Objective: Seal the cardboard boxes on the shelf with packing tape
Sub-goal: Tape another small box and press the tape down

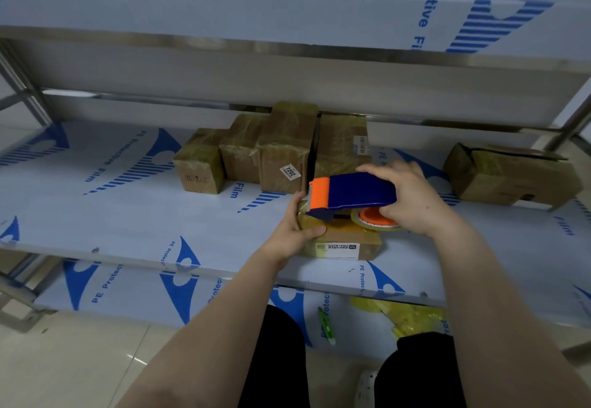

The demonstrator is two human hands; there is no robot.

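Observation:
A small flat cardboard box (347, 244) with a white label lies near the front edge of the middle shelf (128, 215). My left hand (295, 228) grips its left end, thumb on the front. My right hand (412, 199) holds a blue and orange tape dispenser (351, 195) over the box, its orange cutter end pointing left beside my left fingers. The clear tape roll (374, 219) on an orange hub sits under my right palm, just above the box top.
Several taped boxes (284, 148) stand grouped at the back of the shelf, another box (511, 174) with a raised flap at the right. Crumpled yellowish tape (406, 315) and a green pen-like tool (326, 324) lie on the lower shelf. An upper shelf (287, 52) overhangs.

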